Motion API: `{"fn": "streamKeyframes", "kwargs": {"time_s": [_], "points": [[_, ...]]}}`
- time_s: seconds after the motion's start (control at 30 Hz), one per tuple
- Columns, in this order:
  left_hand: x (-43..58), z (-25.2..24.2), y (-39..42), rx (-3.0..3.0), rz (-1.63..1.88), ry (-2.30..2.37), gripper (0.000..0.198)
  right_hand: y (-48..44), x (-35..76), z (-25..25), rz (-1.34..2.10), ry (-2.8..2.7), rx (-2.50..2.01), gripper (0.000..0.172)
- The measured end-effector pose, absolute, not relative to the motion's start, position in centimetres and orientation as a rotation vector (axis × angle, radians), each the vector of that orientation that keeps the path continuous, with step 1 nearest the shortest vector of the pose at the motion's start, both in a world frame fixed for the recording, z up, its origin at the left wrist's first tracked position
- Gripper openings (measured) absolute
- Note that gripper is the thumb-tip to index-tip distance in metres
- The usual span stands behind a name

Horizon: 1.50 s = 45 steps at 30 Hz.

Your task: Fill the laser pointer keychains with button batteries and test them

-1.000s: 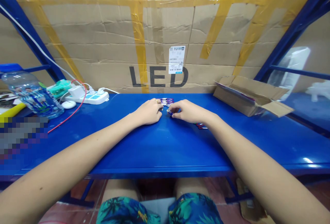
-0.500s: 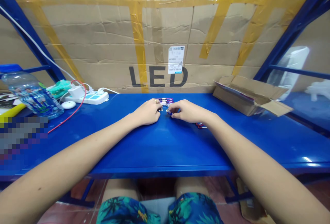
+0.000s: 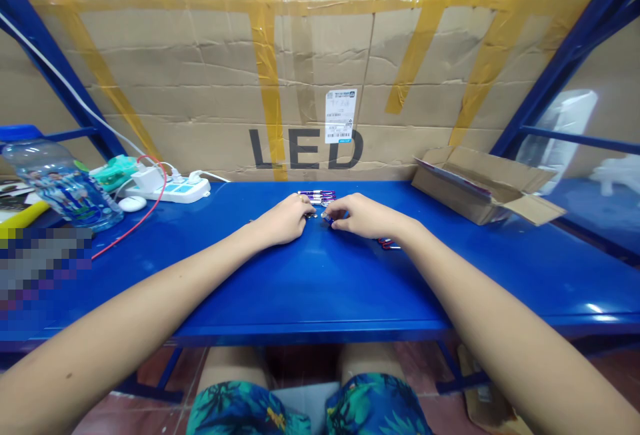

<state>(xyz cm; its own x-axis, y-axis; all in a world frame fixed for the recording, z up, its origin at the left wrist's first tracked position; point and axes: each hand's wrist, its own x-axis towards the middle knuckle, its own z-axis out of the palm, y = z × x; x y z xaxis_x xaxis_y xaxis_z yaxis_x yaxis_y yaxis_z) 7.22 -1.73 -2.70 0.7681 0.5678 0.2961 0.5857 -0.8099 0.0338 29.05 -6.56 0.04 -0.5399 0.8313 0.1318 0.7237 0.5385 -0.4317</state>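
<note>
Clips in red (image 3: pixel 387 244) lie on the blue table (image 3: pixel 320 288), just nearer than the right hand (image 3: pixel 361 213), whose fingertips pinch a small blue piece (image 3: pixel 329 219). The left hand (image 3: pixel 286 218) curls at small metal bits (image 3: pixel 311 215), its hold unclear to me; purple-and-silver pieces (image 3: pixel 323 195) lie just beyond.

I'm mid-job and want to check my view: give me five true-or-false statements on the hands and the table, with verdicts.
1. The right hand holds a small blue item at its fingertips. True.
2. The left hand is gripping the bottle. False: the bottle is at the far left, away from that hand, which is near small shiny pieces.
3. Purple items lie beyond the hands. True.
4. The small cardboard box on the right is closed. False: its flaps stand open.
5. The power strip is left of both hands. True.
</note>
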Motion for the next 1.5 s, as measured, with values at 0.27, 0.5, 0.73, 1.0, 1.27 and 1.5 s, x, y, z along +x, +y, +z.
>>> {"fn": "streamKeyframes", "kwargs": {"time_s": [0.27,0.5,0.73,1.0,1.27,1.5], "points": [[6.8,-2.4,-2.1,-2.956,-0.531,-0.888,0.037,-6.8,29.1,0.2,0.492,-2.457,-1.289,0.020],[6.5,-2.4,-2.7,-2.869,-0.537,-1.035,0.040,-6.8,29.0,0.3,0.508,-2.456,-1.300,0.018],[7.2,-2.3,-3.2,-2.904,-0.384,-1.072,0.041,-6.8,29.0,0.4,0.501,-2.464,-1.303,0.017],[6.5,-1.7,-3.6,-3.072,-0.411,-0.922,0.036,-6.7,29.2,0.5,0.511,-2.443,-1.317,0.014],[4.7,0.0,-3.9,-3.059,-0.353,-1.070,0.049,-6.7,29.3,0.4,0.527,-2.440,-1.332,0.018],[5.0,-0.7,-3.8,-3.112,-0.299,-1.082,0.039,-6.7,29.3,0.4,0.517,-2.448,-1.319,0.016]]}}
